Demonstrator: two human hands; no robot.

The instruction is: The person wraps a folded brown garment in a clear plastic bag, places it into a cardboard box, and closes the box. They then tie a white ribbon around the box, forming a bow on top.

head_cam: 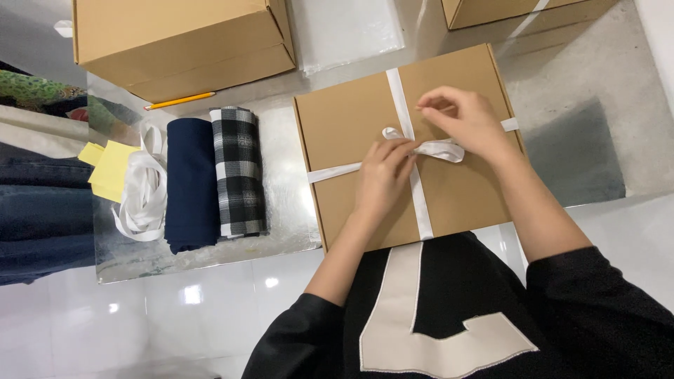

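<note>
A flat brown cardboard box (351, 119) lies on a shiny metal surface, crossed by a white ribbon (397, 91) running both ways. My left hand (382, 175) pinches the ribbon at the crossing in the box's middle. My right hand (467, 119) holds a loop of the same ribbon (442, 149) just to the right of the knot. A small loop pokes out to the left of my left fingers.
Left of the box lie a folded navy cloth (191, 184), a black-and-white plaid cloth (239, 172), a loose pile of white ribbon (144, 189) and yellow paper (112, 168). A pencil (179, 101) and a big carton (182, 42) sit behind; another carton (491, 10) at top right.
</note>
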